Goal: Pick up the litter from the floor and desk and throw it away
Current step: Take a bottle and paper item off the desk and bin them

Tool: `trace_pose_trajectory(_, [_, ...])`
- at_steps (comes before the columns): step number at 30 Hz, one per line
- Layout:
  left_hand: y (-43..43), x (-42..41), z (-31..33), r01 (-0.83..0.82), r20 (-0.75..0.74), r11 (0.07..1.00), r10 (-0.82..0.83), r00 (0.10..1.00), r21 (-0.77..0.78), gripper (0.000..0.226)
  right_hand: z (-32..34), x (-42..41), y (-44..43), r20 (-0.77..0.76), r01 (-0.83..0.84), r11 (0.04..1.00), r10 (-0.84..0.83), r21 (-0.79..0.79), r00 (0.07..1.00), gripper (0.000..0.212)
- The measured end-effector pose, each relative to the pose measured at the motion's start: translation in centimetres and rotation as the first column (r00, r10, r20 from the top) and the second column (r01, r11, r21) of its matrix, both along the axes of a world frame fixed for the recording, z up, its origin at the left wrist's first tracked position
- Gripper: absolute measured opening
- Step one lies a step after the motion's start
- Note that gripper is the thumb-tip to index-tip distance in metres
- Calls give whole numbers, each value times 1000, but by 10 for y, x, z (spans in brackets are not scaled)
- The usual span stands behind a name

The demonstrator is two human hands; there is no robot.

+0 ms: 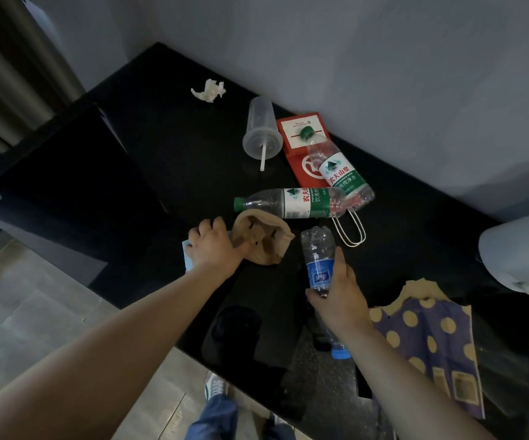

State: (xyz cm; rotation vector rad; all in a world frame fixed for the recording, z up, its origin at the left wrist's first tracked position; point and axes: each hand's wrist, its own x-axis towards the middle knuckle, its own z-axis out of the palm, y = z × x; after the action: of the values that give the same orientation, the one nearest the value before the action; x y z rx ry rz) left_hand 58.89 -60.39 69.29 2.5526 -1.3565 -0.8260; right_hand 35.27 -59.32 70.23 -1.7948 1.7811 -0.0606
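Litter lies scattered on a glossy black desk (168, 160). My left hand (212, 244) grips a crumpled brown paper bag (264, 238) at its left edge, with a light blue scrap (187, 257) under the palm. My right hand (339, 292) holds a clear bottle with a blue label (317, 249), tilted above the desk. Two green-labelled bottles lie further back: one on its side (291, 203), the other (336, 166) on a red paper bag (301, 144). A clear plastic cup with a straw (261, 131) lies tipped over. A crumpled white tissue (209, 90) sits at the far end.
A purple paper bag with tan dots (431, 341) lies at the desk's near right. A grey-blue chair edge (523, 255) juts in at right. The wall runs behind the desk, a curtain (9, 90) hangs at left, and grey floor (34, 312) lies below with my shoes.
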Motion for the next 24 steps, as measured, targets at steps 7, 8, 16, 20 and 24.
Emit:
trace_pose_trajectory(7, [0,-4,-5,-34,-42,999,33,999,-33,39,-1,-6,5,20,12,1000,-13,20,1000,105])
trace_pose_trajectory(8, [2,-4,-6,-21,-33,999,20,999,-38,41,-1,-7,5,21,14,1000,-15,22,1000,105])
trace_pose_trajectory(16, [12,7,7,62,-90,913,-107,990,-403,102,1,-7,8,38,33,999,-35,42,999,105])
trace_pose_trajectory(20, [-4,7,22,660,278,686,-599,751,-305,106,2,-7,7,26,32,998,-33,50,999,105])
trace_pose_trajectory(24, [-24,-8,24,766,355,640,-705,614,-55,106,3,-8,9,25,46,998,-47,48,999,105])
